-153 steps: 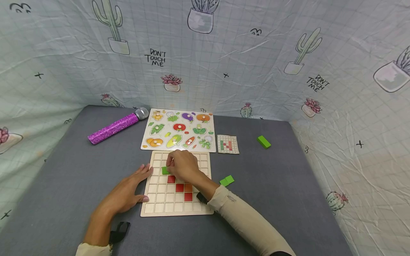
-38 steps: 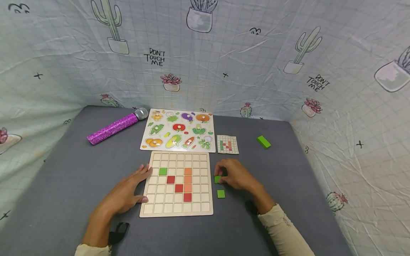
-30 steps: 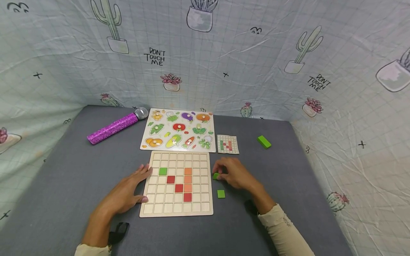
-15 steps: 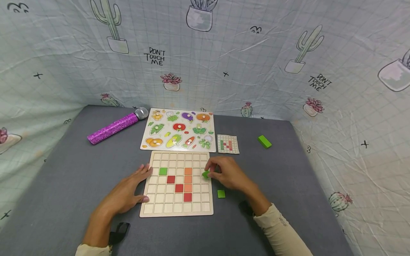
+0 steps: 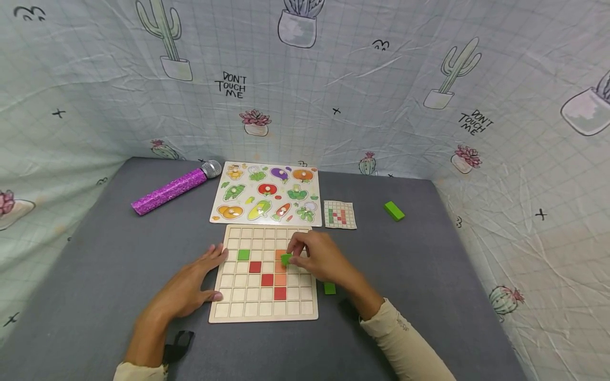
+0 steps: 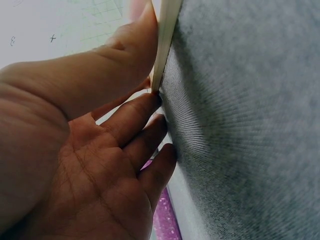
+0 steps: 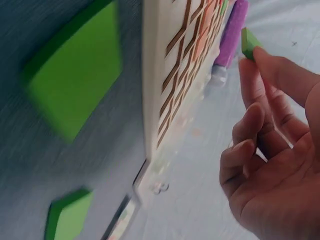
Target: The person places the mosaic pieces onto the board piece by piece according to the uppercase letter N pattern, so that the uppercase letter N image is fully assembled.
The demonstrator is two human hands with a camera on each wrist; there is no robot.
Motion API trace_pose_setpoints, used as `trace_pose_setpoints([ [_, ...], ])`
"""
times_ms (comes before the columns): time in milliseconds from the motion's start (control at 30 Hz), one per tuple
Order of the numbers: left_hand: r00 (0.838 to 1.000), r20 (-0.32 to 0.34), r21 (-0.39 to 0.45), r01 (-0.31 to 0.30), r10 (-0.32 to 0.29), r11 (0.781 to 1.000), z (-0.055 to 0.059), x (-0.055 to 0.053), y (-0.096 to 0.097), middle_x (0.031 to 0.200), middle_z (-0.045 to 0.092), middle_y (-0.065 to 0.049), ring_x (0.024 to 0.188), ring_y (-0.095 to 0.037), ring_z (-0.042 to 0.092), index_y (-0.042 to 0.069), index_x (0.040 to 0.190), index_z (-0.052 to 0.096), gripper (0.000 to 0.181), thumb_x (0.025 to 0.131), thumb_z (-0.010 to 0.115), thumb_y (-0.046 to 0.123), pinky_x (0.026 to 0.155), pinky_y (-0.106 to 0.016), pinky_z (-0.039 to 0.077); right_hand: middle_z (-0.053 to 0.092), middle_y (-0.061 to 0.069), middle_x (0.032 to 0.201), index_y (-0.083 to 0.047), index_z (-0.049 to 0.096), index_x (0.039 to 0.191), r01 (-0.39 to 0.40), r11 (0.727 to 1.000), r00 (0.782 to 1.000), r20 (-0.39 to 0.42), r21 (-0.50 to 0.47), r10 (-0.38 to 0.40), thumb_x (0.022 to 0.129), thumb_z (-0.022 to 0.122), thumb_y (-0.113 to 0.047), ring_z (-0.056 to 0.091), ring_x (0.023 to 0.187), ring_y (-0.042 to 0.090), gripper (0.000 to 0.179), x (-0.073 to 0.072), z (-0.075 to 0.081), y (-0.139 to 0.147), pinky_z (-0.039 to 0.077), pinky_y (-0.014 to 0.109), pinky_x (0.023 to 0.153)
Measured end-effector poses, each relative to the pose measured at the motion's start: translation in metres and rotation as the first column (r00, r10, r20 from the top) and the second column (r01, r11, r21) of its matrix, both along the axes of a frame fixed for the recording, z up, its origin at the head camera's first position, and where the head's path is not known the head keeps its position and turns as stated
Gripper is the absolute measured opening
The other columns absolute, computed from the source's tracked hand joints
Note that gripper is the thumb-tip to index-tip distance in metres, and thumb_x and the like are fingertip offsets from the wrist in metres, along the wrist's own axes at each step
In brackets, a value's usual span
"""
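A wooden grid board [image 5: 238, 309] lies in front of the person, with red, orange and green squares set in its cells. One green tile [image 5: 243, 255] sits in the upper left part; red tiles [image 5: 267, 280] step down diagonally toward an orange column [image 5: 280, 279]. My right hand [image 5: 320, 257] pinches a green square tile [image 7: 250, 44] between thumb and fingertips, above the orange column. My left hand [image 5: 193, 283] rests at the board's left edge, fingers extended, thumb touching the rim [image 6: 165, 45]. Another green tile [image 5: 330, 288] lies on the table just right of the board.
Behind the board lies a vegetable puzzle board [image 5: 265, 193]. A small printed pattern card [image 5: 340, 215] is to its right, and a green block [image 5: 394, 211] lies farther right. A glittery purple microphone [image 5: 169, 191] lies at the back left. A patterned cloth [image 5: 295, 95] hangs behind the table.
My right hand has picked up a green tile from beside the board and carried it left over the grid. Earlier it was at the upper left green tile. My left hand stays put.
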State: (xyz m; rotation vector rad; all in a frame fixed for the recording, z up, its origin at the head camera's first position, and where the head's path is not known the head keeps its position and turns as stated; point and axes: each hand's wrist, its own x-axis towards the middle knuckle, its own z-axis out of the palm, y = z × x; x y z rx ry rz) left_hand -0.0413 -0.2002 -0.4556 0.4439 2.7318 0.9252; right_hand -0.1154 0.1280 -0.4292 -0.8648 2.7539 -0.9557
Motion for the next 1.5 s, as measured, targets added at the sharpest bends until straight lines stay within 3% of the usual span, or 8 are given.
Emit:
trace_pose_setpoints([
  [200,1.000,0.005,0.000,0.001,-0.001,1.000,0.000,-0.001,0.001,0.175,0.026,-0.020,0.161,-0.048,0.023,0.003,0.164,0.039,0.095,0.084,0.089,0.016,0.121,-0.071,0.029,0.071,-0.012,0.078,-0.020,0.074,0.091,0.053,0.999,0.998,0.047,-0.012,-0.052,0.088,0.088,-0.017,0.056,0.067,0.005,0.015,0.002,0.000,-0.020,0.044,0.024,0.060],
  [600,1.000,0.000,-0.003,-0.003,0.003,1.000,0.000,-0.002,0.001,0.175,0.027,-0.020,0.161,-0.049,0.024,0.003,0.163,0.040,0.094,0.084,0.089,0.015,0.121,-0.072,0.029,0.065,-0.011,0.074,-0.022,0.073,0.085,0.076,0.997,0.989,0.123,0.028,-0.079,0.091,0.086,-0.019,0.059,0.070,0.003,0.014,0.005,0.005,-0.056,0.045,0.023,0.062],
  [933,1.000,-0.001,-0.003,-0.005,0.005,1.000,0.002,-0.002,0.001,0.174,0.028,-0.020,0.161,-0.049,0.025,0.003,0.163,0.040,0.094,0.084,0.089,0.015,0.121,-0.072,0.029,0.062,-0.013,0.066,-0.024,0.071,0.082,0.064,0.988,0.992,0.098,0.144,-0.078,0.091,0.084,-0.021,0.056,0.064,0.003,0.016,0.003,0.003,-0.084,0.042,0.023,0.056],
  [1500,1.000,-0.011,0.015,-0.004,0.004,1.000,0.002,0.000,0.000,0.174,0.029,-0.020,0.160,-0.049,0.025,0.002,0.162,0.041,0.094,0.083,0.089,0.015,0.121,-0.071,0.030,0.061,-0.014,0.064,-0.024,0.070,0.079,0.067,0.968,0.997,0.029,0.241,-0.076,0.092,0.084,-0.020,0.055,0.064,0.004,0.020,0.002,-0.006,-0.115,0.042,0.023,0.055],
])
